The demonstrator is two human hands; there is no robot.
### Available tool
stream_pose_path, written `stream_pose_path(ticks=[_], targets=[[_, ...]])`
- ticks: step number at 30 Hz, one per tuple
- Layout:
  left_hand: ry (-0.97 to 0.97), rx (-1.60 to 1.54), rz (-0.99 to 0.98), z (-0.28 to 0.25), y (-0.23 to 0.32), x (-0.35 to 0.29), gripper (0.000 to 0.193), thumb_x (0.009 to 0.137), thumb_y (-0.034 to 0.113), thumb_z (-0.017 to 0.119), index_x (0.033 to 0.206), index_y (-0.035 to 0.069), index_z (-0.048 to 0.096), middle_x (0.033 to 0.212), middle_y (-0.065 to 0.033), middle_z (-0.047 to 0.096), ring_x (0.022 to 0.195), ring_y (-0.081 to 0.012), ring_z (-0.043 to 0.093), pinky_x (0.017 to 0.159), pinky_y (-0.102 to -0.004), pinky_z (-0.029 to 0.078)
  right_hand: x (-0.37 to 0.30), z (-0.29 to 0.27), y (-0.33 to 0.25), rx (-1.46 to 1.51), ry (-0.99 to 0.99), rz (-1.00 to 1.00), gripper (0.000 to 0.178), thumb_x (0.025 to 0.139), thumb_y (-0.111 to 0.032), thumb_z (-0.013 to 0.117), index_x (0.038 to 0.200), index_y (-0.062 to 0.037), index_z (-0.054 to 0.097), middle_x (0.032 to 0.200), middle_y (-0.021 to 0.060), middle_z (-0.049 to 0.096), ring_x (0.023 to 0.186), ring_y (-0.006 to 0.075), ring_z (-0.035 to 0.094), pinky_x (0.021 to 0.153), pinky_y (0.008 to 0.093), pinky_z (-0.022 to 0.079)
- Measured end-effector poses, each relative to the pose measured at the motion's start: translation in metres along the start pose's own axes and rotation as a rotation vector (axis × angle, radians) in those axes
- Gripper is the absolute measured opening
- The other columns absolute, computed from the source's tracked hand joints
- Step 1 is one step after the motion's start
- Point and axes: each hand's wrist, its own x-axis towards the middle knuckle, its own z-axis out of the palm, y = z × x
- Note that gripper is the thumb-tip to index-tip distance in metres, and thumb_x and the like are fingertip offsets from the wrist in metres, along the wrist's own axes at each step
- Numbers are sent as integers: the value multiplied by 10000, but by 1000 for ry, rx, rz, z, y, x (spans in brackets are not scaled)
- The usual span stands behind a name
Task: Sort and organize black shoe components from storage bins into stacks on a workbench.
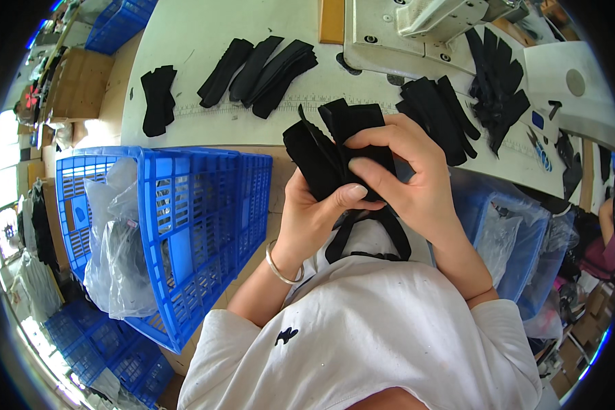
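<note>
Both of my hands hold a bundle of black fabric strips (312, 158) above the table's near edge. My left hand (309, 212) grips the bundle from below, its thumb lying across the lower part. With thumb and fingers, my right hand (413, 167) pinches the right portion of the bundle, where the layers fan apart. Beyond them, similar black fabric pieces (280, 72) lie in stacks on the pale worktable (184, 41). One small stack (158, 101) sits apart at the left; another pile (439, 116) rests just past my right hand.
A sewing machine (437, 27) stands at the back right, with dark glove-like pieces (495, 85) beside it. Blue-handled snips (541, 152) lie at the right. A blue plastic crate (208, 225) holding clear bags (119, 253) is at my left, and a blue bin (506, 232) at my right.
</note>
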Motion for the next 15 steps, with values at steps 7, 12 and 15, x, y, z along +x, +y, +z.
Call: stream_pose_path(ticks=[7, 12, 15], targets=[[1, -46, -30, 0, 0, -1, 313, 935, 34, 597, 1220, -46, 496, 1140, -161, 600, 1015, -268, 645, 803, -465, 627, 0, 0, 5, -35, -41, -5, 137, 787, -45, 717, 891, -27, 630, 880, 88, 592, 800, 234, 582, 723, 312, 458], [-6, -40, -61, 3, 5, 0, 327, 944, 39, 583, 1242, -44, 476, 1151, -156, 589, 1015, -267, 643, 804, -473, 625, 0, 9, 5, 93, 142, -52, 96, 804, -11, 664, 893, -38, 638, 859, 92, 551, 767, 232, 565, 693, 329, 461], [15, 75, -11, 1, 1, -3, 385, 920, 21, 615, 1270, -23, 461, 1152, -153, 589, 1018, -260, 644, 806, -462, 625, 2, 1, 3, -163, -47, -121, 152, 785, -94, 714, 923, -53, 664, 836, 87, 534, 770, 239, 567, 690, 333, 463]])
